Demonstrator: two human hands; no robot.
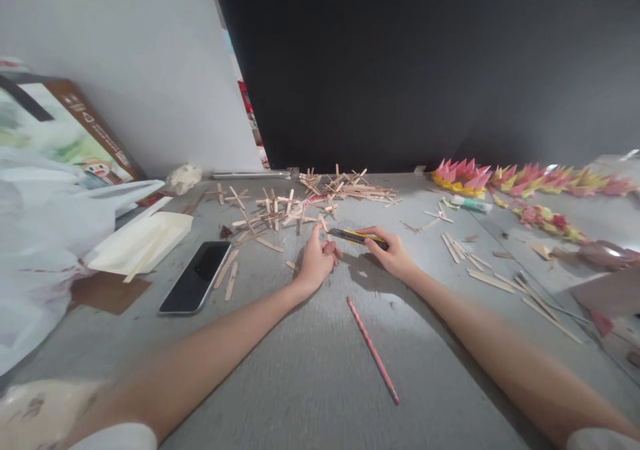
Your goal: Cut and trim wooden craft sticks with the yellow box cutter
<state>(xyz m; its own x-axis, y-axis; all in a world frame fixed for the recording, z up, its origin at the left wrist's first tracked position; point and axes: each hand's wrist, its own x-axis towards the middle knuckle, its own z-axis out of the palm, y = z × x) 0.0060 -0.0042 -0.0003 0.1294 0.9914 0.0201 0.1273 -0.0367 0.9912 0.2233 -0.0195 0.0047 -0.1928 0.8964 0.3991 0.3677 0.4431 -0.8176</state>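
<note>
The left hand (319,261) pinches a short wooden stick (324,223), its lower end hidden by the fingers; the right hand (387,250) grips a yellow-and-black box cutter (357,237), its tip at the stick. From the left, a plastic bag (45,237), cut off by the view's edge, sits beside a pale tray (165,233), then a phone (196,278). Beyond the hands lies a tangled pile of sticks (280,210), hard to count. A pink pencil (373,350) lies nearer, with folded paper flowers (461,177) at far right.

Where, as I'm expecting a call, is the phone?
In the head view, the phone lies on the table, left of the left hand, beside two wooden sticks.
</note>
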